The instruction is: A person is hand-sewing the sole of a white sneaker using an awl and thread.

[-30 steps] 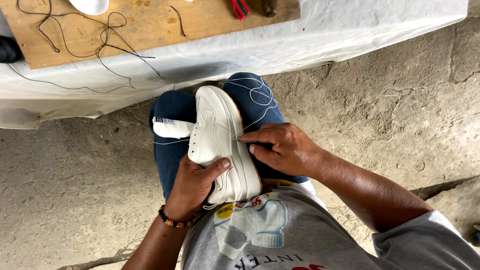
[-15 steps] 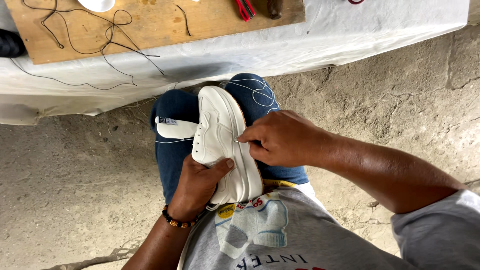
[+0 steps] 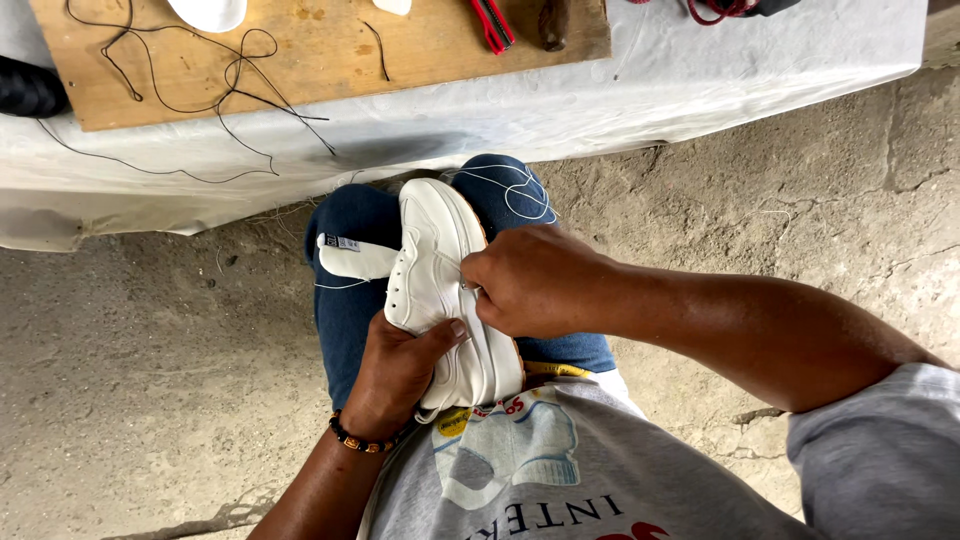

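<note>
A white sneaker [image 3: 438, 262] lies on its side across my lap, between my blue-jeaned knees [image 3: 350, 230]. My left hand [image 3: 400, 372] grips its upper from below, thumb pressed on the side. My right hand [image 3: 530, 282] is closed against the sole edge, fingers pinched together on something small; what it pinches is hidden. A thin white thread [image 3: 515, 195] loops over my right knee. The shoe's white tongue [image 3: 358, 257] sticks out to the left.
A table under a white cloth [image 3: 620, 90] stands just beyond my knees, bearing a wooden board [image 3: 330, 50] with black thread [image 3: 215, 85], a red-handled tool [image 3: 492, 25] and a dark handle [image 3: 553, 22]. Rough concrete floor [image 3: 150, 380] lies around.
My right hand has slid a little left along the sole edge and my forearm has swung lower across the view. The shoe and left hand stay put.
</note>
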